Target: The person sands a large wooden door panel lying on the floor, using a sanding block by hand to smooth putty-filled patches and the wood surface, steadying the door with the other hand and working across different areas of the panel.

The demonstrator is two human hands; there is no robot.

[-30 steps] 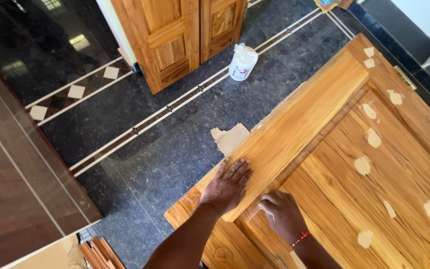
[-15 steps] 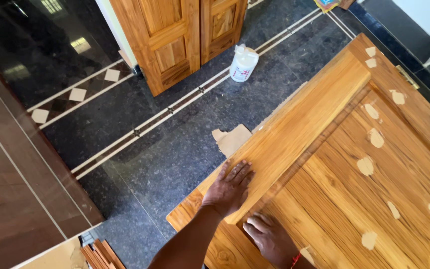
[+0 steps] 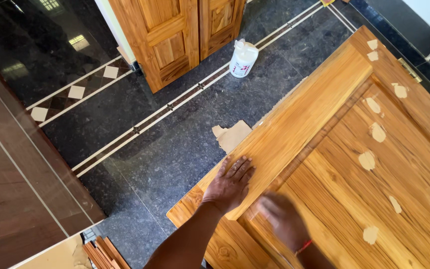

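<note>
A wooden door (image 3: 354, 164) is lying flat and filling the right half of the head view, its near corner reaching toward the lower centre. Pale filler patches (image 3: 367, 160) are dotting its panel and its far stile.

The left hand (image 3: 230, 182) is resting palm down on the door's wide rail, near its outer edge. Its fingers are lying open and slightly spread, flat on the wood, gripping nothing.

The right hand (image 3: 280, 216) is showing just beside the left, lower and to the right, over the groove where rail meets panel. It is smeared by motion blur, so I cannot tell whether its fingers are open or closed, nor whether they are holding anything. A red band (image 3: 303, 246) is circling that wrist.

On the dark stone floor (image 3: 165, 149), a torn piece of cardboard (image 3: 231, 134) is lying just beside the door's outer edge, beyond the left hand. A white plastic jug (image 3: 243, 58) is standing upright farther off, near an inlaid border strip (image 3: 140, 127). Behind the jug, a second panelled door (image 3: 180, 37) is standing upright. A stack of thin wood strips (image 3: 104, 253) is showing at the bottom edge, left of the forearm.
</note>
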